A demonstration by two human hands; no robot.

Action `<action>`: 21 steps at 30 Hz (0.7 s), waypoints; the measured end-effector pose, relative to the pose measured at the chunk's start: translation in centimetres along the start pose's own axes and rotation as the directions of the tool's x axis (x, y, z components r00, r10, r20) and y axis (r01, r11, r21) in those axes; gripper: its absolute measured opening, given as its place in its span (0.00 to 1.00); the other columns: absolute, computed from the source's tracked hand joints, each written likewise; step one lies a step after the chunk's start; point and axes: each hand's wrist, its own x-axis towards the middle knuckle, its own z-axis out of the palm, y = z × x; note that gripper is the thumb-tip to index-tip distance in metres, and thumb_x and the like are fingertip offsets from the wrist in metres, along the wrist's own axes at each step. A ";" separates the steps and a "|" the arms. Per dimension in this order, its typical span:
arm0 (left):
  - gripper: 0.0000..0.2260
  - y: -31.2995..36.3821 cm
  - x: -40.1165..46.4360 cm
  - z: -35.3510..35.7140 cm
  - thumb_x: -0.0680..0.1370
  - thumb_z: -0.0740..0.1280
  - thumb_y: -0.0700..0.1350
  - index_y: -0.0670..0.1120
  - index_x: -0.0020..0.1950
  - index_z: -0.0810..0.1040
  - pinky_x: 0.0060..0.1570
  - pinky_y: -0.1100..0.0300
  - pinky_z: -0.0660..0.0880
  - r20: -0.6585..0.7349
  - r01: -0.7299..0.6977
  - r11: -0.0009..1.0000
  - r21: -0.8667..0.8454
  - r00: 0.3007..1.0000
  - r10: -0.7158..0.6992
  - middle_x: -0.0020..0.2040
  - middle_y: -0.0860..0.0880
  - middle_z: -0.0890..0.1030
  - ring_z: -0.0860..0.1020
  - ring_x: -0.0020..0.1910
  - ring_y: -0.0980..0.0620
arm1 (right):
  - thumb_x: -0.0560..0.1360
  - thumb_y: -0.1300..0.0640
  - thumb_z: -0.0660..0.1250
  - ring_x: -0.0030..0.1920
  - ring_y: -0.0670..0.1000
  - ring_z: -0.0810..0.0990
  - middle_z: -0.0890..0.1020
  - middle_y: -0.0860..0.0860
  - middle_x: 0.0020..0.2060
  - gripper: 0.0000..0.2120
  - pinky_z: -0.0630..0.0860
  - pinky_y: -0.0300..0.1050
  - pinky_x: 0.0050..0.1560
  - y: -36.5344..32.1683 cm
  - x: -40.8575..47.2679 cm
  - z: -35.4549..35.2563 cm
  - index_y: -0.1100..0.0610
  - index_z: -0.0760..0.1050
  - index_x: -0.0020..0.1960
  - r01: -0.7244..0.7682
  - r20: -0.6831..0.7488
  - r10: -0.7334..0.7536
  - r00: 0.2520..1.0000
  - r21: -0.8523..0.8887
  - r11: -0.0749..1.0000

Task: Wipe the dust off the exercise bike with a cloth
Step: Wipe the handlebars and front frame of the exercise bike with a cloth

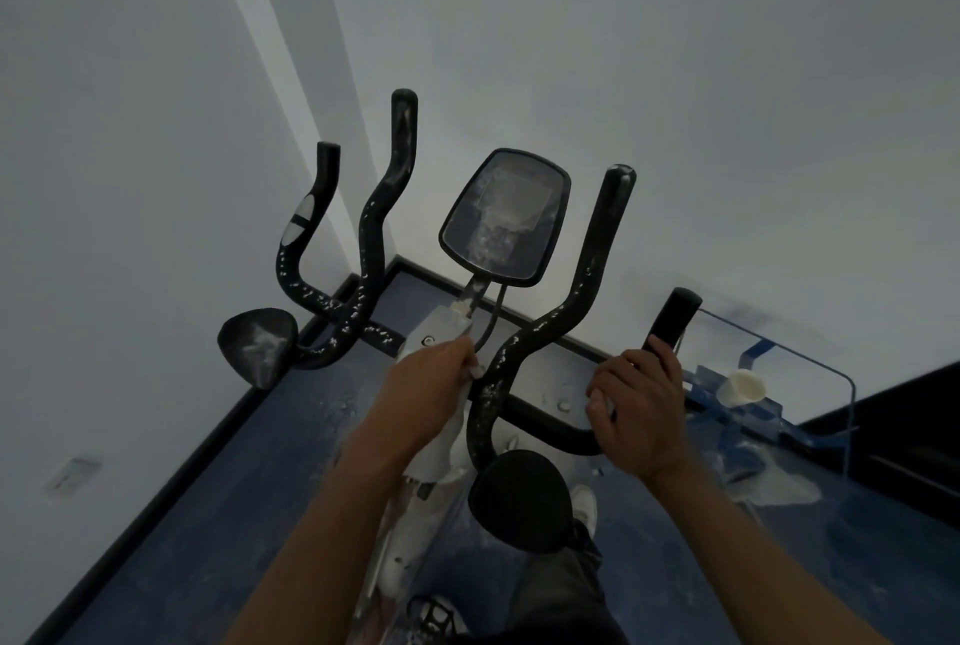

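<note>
Fingers [457,358] of the left hand [421,395] pinch a white cloth [475,373] against the dusty handlebar [498,374], right hand [639,405] wrapped around the grip [670,322]; best rub firmly upward along those specks.

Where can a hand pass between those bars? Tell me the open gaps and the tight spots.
Open: between the console and the right inner bar; also between the console and the left inner bar. Tight: around the white stem, where the left hand holds a cloth, and the right hand grips the bar.
</note>
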 end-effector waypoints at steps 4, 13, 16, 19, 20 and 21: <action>0.03 0.8 0.1 -0.1 0.83 0.63 0.45 0.52 0.55 0.75 0.44 0.62 0.67 0.027 -0.031 0.999 0.014 0.999 0.031 0.46 0.56 0.77 0.75 0.45 0.57 | 0.74 0.56 0.62 0.43 0.52 0.77 0.82 0.50 0.37 0.12 0.65 0.57 0.69 0.1 -0.1 0.1 0.57 0.80 0.36 -0.005 0.007 0.004 1.000 0.005 1.000; 0.02 -0.7 -4.8 3.2 0.80 0.69 0.42 0.47 0.51 0.81 0.51 0.72 0.74 -0.454 -0.013 0.920 -0.391 0.873 -0.181 0.54 0.54 0.79 0.77 0.50 0.63 | 0.74 0.56 0.62 0.42 0.53 0.77 0.82 0.51 0.37 0.12 0.66 0.59 0.68 0.1 -0.1 0.2 0.57 0.80 0.35 -0.001 -0.009 0.001 1.000 0.008 1.000; 0.05 -0.1 -5.2 5.1 0.81 0.69 0.40 0.48 0.55 0.82 0.51 0.72 0.75 -0.412 0.010 0.920 -0.392 0.892 -0.186 0.59 0.54 0.76 0.77 0.53 0.61 | 0.74 0.56 0.62 0.42 0.54 0.77 0.82 0.51 0.37 0.12 0.68 0.62 0.67 0.3 -0.2 0.3 0.57 0.80 0.36 0.005 -0.010 -0.005 1.000 0.007 1.000; 0.07 -1.3 -6.8 6.8 0.80 0.68 0.42 0.48 0.57 0.82 0.52 0.58 0.79 -0.379 0.089 0.950 -0.298 0.903 -0.203 0.60 0.50 0.76 0.78 0.51 0.56 | 0.74 0.56 0.62 0.42 0.54 0.78 0.82 0.51 0.37 0.12 0.67 0.63 0.68 0.3 -0.2 0.3 0.57 0.80 0.36 -0.001 0.000 0.001 1.000 0.003 1.000; 0.07 -1.7 -7.5 7.2 0.80 0.67 0.42 0.48 0.57 0.82 0.52 0.56 0.80 -0.372 0.093 0.951 -0.295 0.906 -0.204 0.60 0.51 0.76 0.77 0.50 0.58 | 0.75 0.56 0.62 0.43 0.54 0.78 0.82 0.51 0.37 0.12 0.67 0.63 0.68 0.2 -0.3 0.3 0.57 0.80 0.36 -0.001 0.000 0.001 1.000 0.000 1.000; 0.07 -2.0 -8.1 7.4 0.80 0.67 0.42 0.49 0.56 0.82 0.53 0.57 0.80 -0.362 0.090 0.944 -0.318 0.908 -0.208 0.59 0.53 0.76 0.76 0.50 0.62 | 0.75 0.56 0.62 0.43 0.54 0.78 0.82 0.51 0.38 0.12 0.67 0.63 0.68 0.2 -0.3 0.3 0.57 0.80 0.36 -0.001 -0.001 0.001 1.000 -0.001 1.000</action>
